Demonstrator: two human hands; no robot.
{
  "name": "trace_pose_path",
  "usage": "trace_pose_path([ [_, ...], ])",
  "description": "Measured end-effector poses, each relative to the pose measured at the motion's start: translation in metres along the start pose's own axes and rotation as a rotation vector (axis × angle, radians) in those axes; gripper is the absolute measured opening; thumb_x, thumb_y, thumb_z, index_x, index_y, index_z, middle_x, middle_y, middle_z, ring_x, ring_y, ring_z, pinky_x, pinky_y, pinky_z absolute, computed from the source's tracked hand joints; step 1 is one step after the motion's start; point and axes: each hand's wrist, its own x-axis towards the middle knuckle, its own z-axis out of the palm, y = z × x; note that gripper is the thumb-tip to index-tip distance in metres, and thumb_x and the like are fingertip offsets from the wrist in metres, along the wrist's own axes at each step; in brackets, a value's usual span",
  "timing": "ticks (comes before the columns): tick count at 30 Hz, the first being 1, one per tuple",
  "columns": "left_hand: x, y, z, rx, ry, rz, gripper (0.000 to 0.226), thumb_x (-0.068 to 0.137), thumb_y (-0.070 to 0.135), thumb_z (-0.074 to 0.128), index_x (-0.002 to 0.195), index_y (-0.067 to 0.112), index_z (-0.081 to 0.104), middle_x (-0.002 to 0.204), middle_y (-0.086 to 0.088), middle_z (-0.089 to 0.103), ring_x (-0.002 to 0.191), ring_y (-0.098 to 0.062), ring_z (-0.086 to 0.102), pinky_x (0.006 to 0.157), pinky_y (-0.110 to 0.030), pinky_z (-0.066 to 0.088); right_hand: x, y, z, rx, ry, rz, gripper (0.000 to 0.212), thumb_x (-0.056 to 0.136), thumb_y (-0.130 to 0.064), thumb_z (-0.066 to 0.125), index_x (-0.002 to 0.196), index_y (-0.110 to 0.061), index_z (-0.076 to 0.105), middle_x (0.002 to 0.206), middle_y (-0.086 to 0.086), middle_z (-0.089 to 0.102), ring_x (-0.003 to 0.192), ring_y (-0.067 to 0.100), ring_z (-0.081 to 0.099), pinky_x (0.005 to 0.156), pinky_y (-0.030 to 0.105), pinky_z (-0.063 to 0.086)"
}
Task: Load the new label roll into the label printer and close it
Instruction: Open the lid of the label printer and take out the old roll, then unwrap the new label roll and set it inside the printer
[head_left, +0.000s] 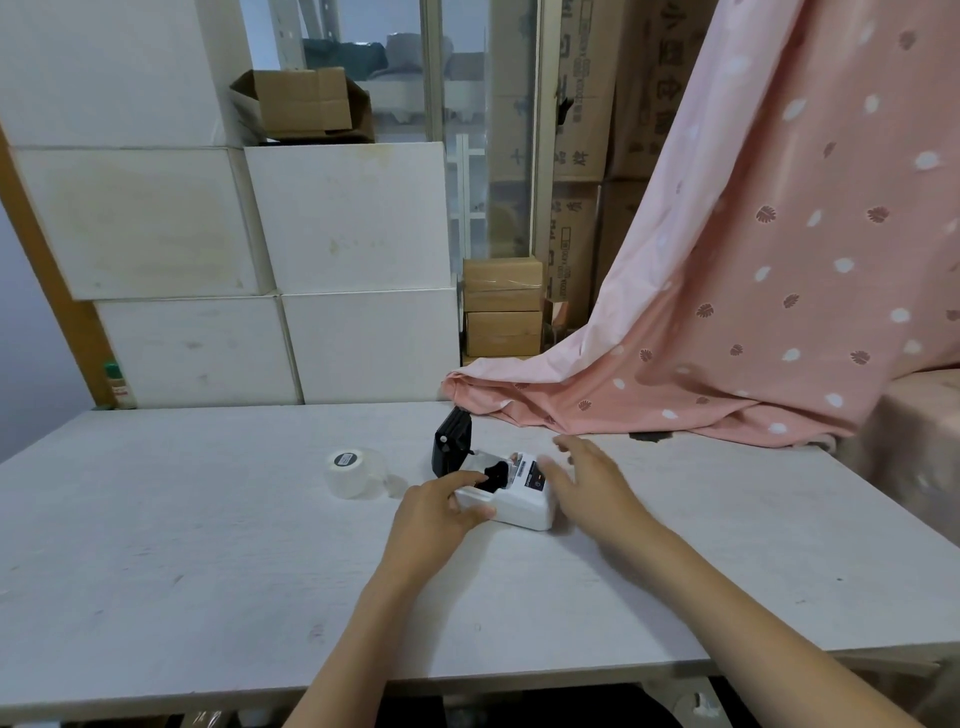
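Observation:
A small white label printer (524, 506) lies on the white table (208, 561) with its black lid (451, 446) swung up at its far left end. The paper bay shows black parts inside. My left hand (441, 512) grips the printer's near left corner, thumb and fingers around the edge. My right hand (592, 483) hovers spread over the printer's right end, fingers apart, holding nothing. The new label roll (349, 472), white with a dark core and clear wrap, stands on the table to the left of the printer, untouched.
White boxes (343, 249) are stacked along the table's far edge. A pink dotted cloth (727, 312) drapes onto the table's far right. Brown cartons (501, 306) stand behind. A small green-capped bottle (117, 384) sits at the far left.

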Motion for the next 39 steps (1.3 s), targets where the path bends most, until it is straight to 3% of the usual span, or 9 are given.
trace_pose_path([
  [3,-0.002,0.000,-0.001,0.032,0.001,0.008,0.032,0.081,0.038,0.081,0.112,0.036,0.072,0.052,0.006,0.045,0.051,-0.005,0.048,0.056,-0.018,0.038,-0.006,-0.009,0.004,0.009,-0.156,-0.005,0.081,0.101,-0.060,0.052,0.164,-0.013,0.032,0.169,0.004,0.035,0.155,0.022,0.035,0.125,0.037,0.029],
  [7,-0.006,0.006,-0.003,0.055,-0.010,0.001,0.032,0.084,0.038,0.079,0.114,0.033,0.070,0.052,0.006,0.046,0.053,-0.006,0.049,0.061,-0.026,0.043,-0.004,-0.011,0.003,-0.068,-0.223,-0.006,0.090,0.097,-0.063,0.057,0.165,-0.009,0.031,0.168,0.008,0.038,0.155,0.024,0.035,0.123,0.036,0.030],
  [11,-0.013,0.015,-0.005,0.124,-0.039,0.017,0.039,0.090,0.042,0.070,0.127,0.034,0.060,0.058,0.004,0.054,0.061,-0.010,0.057,0.066,-0.031,0.050,-0.001,-0.025,0.001,-0.106,-0.171,0.045,0.078,0.104,-0.058,0.048,0.159,-0.004,0.040,0.161,0.014,0.047,0.148,0.029,0.044,0.118,0.039,0.038],
  [15,-0.029,0.027,-0.025,0.322,-0.032,0.094,0.036,0.102,0.046,0.048,0.135,0.035,0.054,0.084,-0.001,0.072,0.085,-0.017,0.067,0.075,-0.035,0.053,0.001,-0.045,-0.006,-0.225,-0.009,0.048,0.057,0.109,-0.046,0.042,0.150,-0.006,0.050,0.147,0.014,0.059,0.135,0.034,0.056,0.101,0.042,0.050],
  [18,-0.027,0.026,-0.058,0.511,0.049,0.085,0.036,0.105,0.046,0.037,0.125,0.031,0.063,0.105,0.001,0.071,0.107,-0.023,0.063,0.085,-0.037,0.049,0.008,-0.076,-0.017,-0.257,0.066,-0.025,0.043,0.110,-0.037,0.043,0.138,-0.007,0.056,0.132,0.013,0.066,0.116,0.034,0.063,0.082,0.041,0.050],
  [22,-0.016,0.010,-0.112,0.665,0.010,-0.049,0.044,0.106,0.046,0.033,0.130,0.028,0.064,0.131,-0.003,0.064,0.125,-0.028,0.054,0.098,-0.042,0.044,0.015,-0.140,-0.020,-0.241,0.116,-0.150,0.039,0.109,-0.030,0.042,0.137,-0.007,0.057,0.131,0.015,0.067,0.115,0.035,0.065,0.083,0.041,0.051],
  [29,0.009,-0.028,-0.174,0.780,-0.044,-0.243,0.046,0.107,0.040,0.029,0.139,0.021,0.056,0.146,-0.002,0.056,0.135,-0.026,0.047,0.112,-0.046,0.034,0.024,-0.227,0.033,-0.304,-0.128,-0.353,0.039,0.109,-0.023,0.044,0.142,-0.006,0.053,0.141,0.019,0.061,0.128,0.039,0.060,0.100,0.043,0.050],
  [36,0.034,-0.031,-0.162,0.761,-0.160,-0.322,0.045,0.107,0.034,0.035,0.144,0.016,0.051,0.148,-0.005,0.052,0.139,-0.028,0.042,0.109,-0.045,0.037,0.037,-0.221,0.089,-0.380,-0.357,-0.279,0.034,0.104,-0.018,0.056,0.135,-0.003,0.057,0.137,0.017,0.062,0.118,0.035,0.062,0.090,0.038,0.051],
  [39,0.045,-0.048,-0.155,0.656,-0.165,-0.405,0.041,0.105,0.031,0.039,0.139,0.014,0.055,0.141,-0.007,0.058,0.133,-0.028,0.048,0.104,-0.041,0.040,0.045,-0.216,0.106,-0.488,-0.466,-0.268,0.030,0.094,-0.021,0.072,0.112,-0.008,0.051,0.117,0.008,0.055,0.099,0.029,0.052,0.080,0.034,0.044],
])
